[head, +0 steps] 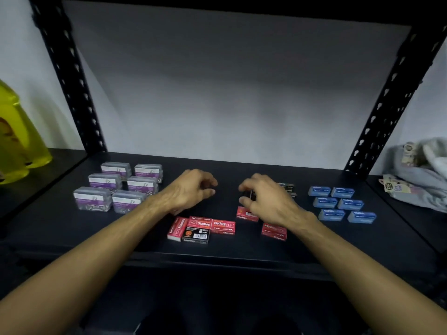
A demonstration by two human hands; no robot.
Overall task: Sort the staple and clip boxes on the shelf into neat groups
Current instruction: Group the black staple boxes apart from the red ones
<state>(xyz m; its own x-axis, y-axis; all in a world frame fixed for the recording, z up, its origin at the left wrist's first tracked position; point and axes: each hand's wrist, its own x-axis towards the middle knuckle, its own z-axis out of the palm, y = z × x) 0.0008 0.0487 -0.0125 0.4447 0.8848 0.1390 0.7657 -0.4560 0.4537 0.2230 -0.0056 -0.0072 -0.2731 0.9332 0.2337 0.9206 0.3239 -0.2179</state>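
1. Right hand [268,197] pinches a small black box [249,195] with curled fingers above the shelf [242,252].
2. Left hand [191,189] hovers, loosely curled, holding nothing.
3. Red staple boxes [203,227] lie loose at the front; clear paper clip boxes [116,187] sit grouped left, blue boxes [342,204] right.

you have a black shelf [242,247] with black slotted uprights [72,81] against a pale grey wall [229,93]. toward its left edge sit clear grey clip boxes [113,187] with white and purple labels. toward its right edge are blue boxes [342,204] with white print. near the front edge lie red staple boxes [212,226] with white lettering, one box face black [195,235] with a white barcode patch. past the left edge stands a translucent yellow container [17,139].
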